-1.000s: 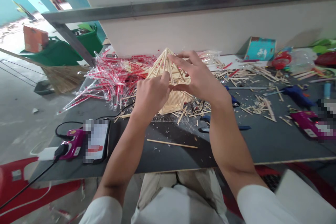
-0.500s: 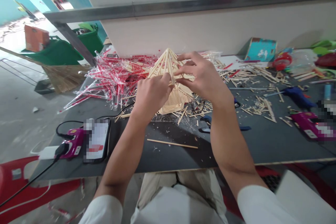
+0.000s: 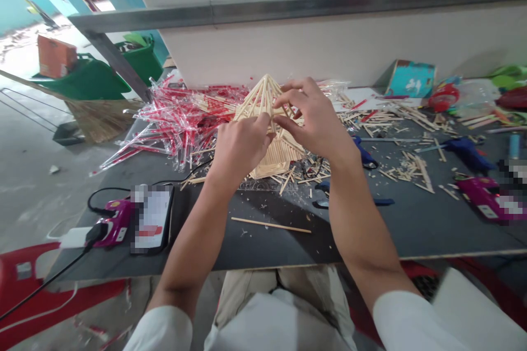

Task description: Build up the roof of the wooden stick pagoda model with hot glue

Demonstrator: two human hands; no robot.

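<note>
A small model of pale wooden sticks stands on the dark table, with a slatted lower part and a pointed frame of slanting sticks on top. My left hand is closed at the front of this frame, thumb and finger pinching around a stick; its fingertips partly cover the spot. On the right side of the frame is my right hand, fingers curved and apart, with thumb and fingertips close against the slanting sticks. Nearer me, a single wooden stick lies on the table.
Red-and-clear plastic wrappers heap up at the left. A phone and a purple power strip lie front left. Blue-handled pliers, a blue glue gun and stick scraps are on the right. A wall rises behind.
My right hand's thumb and index finger have spread a little and the hand has shifted slightly left. My left hand stays at the front of the stick frame.
</note>
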